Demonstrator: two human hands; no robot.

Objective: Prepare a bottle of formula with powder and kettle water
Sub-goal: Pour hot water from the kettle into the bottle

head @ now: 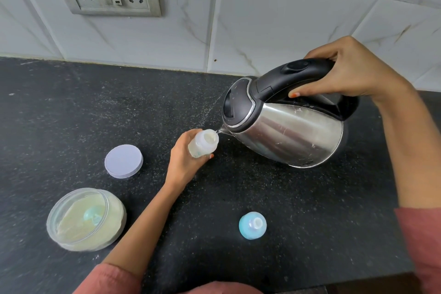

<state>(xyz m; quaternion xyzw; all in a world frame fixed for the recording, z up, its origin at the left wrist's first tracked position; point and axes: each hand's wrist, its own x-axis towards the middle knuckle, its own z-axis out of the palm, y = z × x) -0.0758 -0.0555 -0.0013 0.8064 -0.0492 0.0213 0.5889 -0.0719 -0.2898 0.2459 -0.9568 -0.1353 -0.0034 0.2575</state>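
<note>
- Left hand [183, 162] grasps the small translucent baby bottle [202, 143] round its body; the bottle is tilted toward the spout, neck open, pale powder inside.
- Right hand [350, 74] is wrapped round the black plastic handle of the brushed-steel kettle [291, 131], which is tipped right of the bottle, spout at its mouth, a thin stream crossing.
- Step: adding water. Fill level unreadable.
- Next, judged: right the kettle gently at the mark, then fit the blue domed teat cap [252, 225], which lies nearer the person than the bottle.
- Left of the bottle: flat round lilac lid [123, 161]; beyond it an open clear tub [57, 207] of cream powder with a blue scoop [93, 216].
- Bench [298, 198]: black speckled stone.
</note>
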